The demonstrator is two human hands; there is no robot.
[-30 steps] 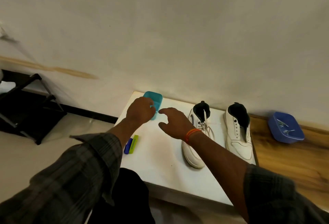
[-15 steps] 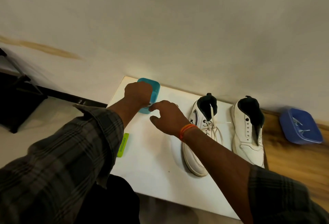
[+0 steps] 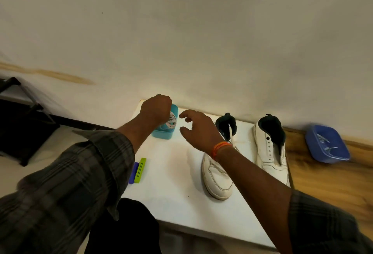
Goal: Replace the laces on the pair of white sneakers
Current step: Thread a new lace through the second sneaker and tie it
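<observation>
So both white sneakers are sitting on the white desk [image 3: 177, 183], side by side, long axes running roughly toward the wall, heels and dark openings at the far end and toes pointing back at the person. The left sneaker [image 3: 219, 175] has its laces in, with one lace end sticking up over the opening; it's angled a bit, toe swinging slightly left. The right sneaker [image 3: 271, 148] shows bare eyelets, no lace that I can see, and sits near the desk's right edge.

Left hand [image 3: 156, 110] is over a small teal container [image 3: 168, 130] at the back left of the desk, fingers curled down and pinching a bundle of white laces [image 3: 171, 121] at the container's mouth. Right hand [image 3: 198, 129] hovers just beside the container, between it and the left sneaker, fingers loosely spread and bent, holding nothing. There's an orange band [image 3: 220, 147] on that wrist, and both arms wear dark plaid sleeves.

Near the desk's left edge there's a lime green strip [image 3: 140, 170] lying right against a blue strip [image 3: 133, 173]. Off to the right, on the wooden surface, is a blue tray [image 3: 327, 144] with a few small pale bits inside, too blurry to tell what.
</observation>
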